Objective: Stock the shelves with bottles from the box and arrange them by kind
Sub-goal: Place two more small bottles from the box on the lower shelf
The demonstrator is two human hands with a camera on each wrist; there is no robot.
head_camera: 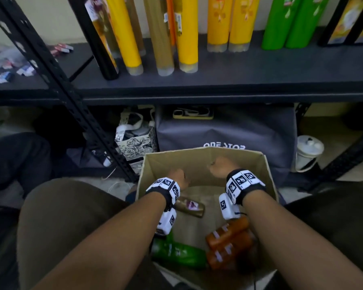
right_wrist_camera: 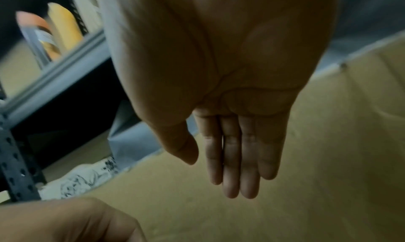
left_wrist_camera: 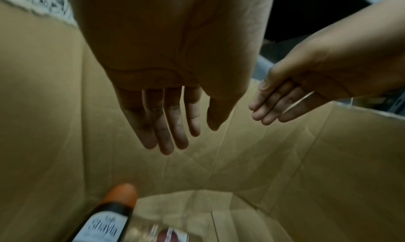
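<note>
- Head view: already standing upright on the shelf (head_camera: 218, 80) in a row, a black bottle (head_camera: 105, 49), yellow bottles (head_camera: 228, 24) and green bottles (head_camera: 285, 24), like mostly beside like; judged well under way but not finished.
- Still lying in the box (head_camera: 266, 170) on the floor: a brown bottle (head_camera: 190, 207), a green bottle (head_camera: 177, 255) and a cluster of orange-brown bottles (head_camera: 228, 239), all on their sides toward the near end.
- Both arms reaching down into the box, left hand (head_camera: 177, 177) and right hand (head_camera: 219, 169) near the far wall, well above the bottles.
- Left wrist view: left hand (left_wrist_camera: 175, 89) with fingers (left_wrist_camera: 166, 133) straight and slightly spread, holding nothing; right hand (left_wrist_camera: 306, 89) just beside it, also holding nothing; a black bottle with an orange cap (left_wrist_camera: 109, 216) lying on the box floor below, untouched.
- Right wrist view: right hand (right_wrist_camera: 230, 107) flat, fingers together and straight, grasping nothing; cardboard wall behind, shelf frame (right_wrist_camera: 54, 68) to the side.
- Left to do, by judgement: pick up each remaining bottle, stand it with its own kind.
</note>
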